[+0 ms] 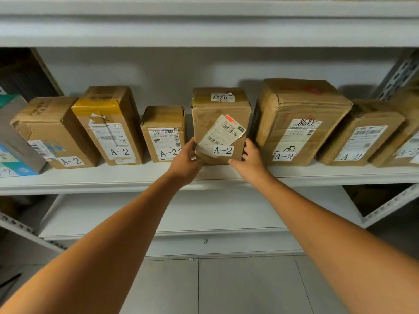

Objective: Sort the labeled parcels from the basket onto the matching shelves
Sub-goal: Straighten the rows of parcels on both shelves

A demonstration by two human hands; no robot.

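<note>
Both hands clamp the parcel [217, 109] at its lower corners: my left hand [184, 163] wraps one side edge, my right hand [251, 159] the other. Between my palms it stands upright on the shelf [317, 175]: creased brown cardboard, a half-peeled barcode slip [221, 133], the A-2 sticker [223, 150] facing me. Recommended: slide straight back, clear of the small box [164, 132] outside my left hand and the large box [301, 114] outside my right, sticker outward.

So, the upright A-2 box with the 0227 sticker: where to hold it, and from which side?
Take the 0227 box by its two side faces, low down, from the open front of the shelf. It stands upright with gaps to the small box and the big box beside it, so fingers probably fit. The left hand and right hand grip it there.
</note>
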